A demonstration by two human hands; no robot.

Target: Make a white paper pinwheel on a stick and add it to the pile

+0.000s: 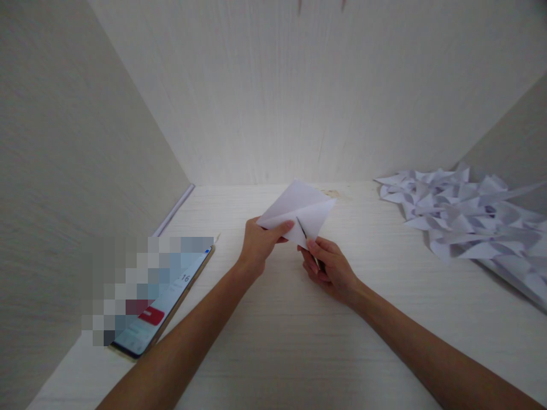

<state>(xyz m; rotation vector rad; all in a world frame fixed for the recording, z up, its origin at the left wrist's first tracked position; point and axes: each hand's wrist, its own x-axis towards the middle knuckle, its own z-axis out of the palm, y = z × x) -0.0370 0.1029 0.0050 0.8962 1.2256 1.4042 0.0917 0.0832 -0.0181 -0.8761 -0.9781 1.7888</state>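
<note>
Closest to me, to the left of the white paper (304,196) and on its near side, a phone (173,304) with a lit screen lies on the tabletop (294,353), partly blurred out. Next come the hands, both occupied. The right hand (327,265), just below the paper's near corner, closes around the dark handle of what look like scissors (303,229); I can't tell how far their blades are parted. The visible blade runs away from that corner toward the paper's middle, leaning slightly left. The left hand (267,236) pinches the paper at its left side, thumb on top, and this thumb sits just left of the blade's tip. The paper itself is a plain, diamond-set sheet, creased corner to corner, held up at a tilt. Well to its right, folded paper shapes (478,213) pile up; beyond it stands a pale wall panel (273,97).
</note>
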